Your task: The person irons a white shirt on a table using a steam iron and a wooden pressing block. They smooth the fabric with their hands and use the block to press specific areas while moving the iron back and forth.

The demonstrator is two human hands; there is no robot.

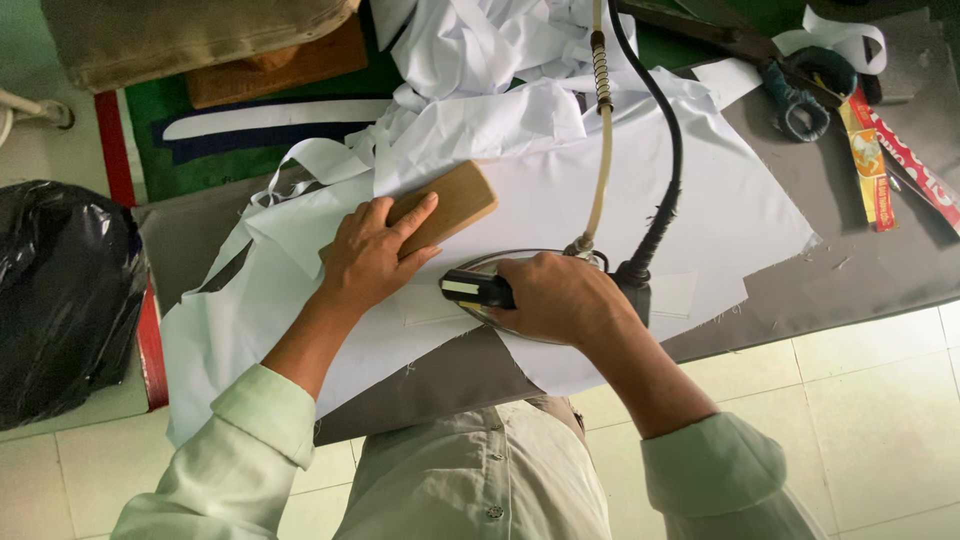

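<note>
White fabric (700, 190) lies flat on the grey surface (880, 270) under your iron (520, 295), right hand (560, 300) clenched on its handle. Left hand (370, 255) presses the wooden block (450, 205) nearby; lingering could scorch cloth, or the soleplate could graze fingers.

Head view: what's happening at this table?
A person is pressing white fabric on a grey table. The right hand grips the black handle of a steam iron, which sits flat on the cloth with its hose and cable running up and away. The left hand rests on a wooden block lying on the fabric beside the iron. Scissors lie at the table's far right corner.
</note>
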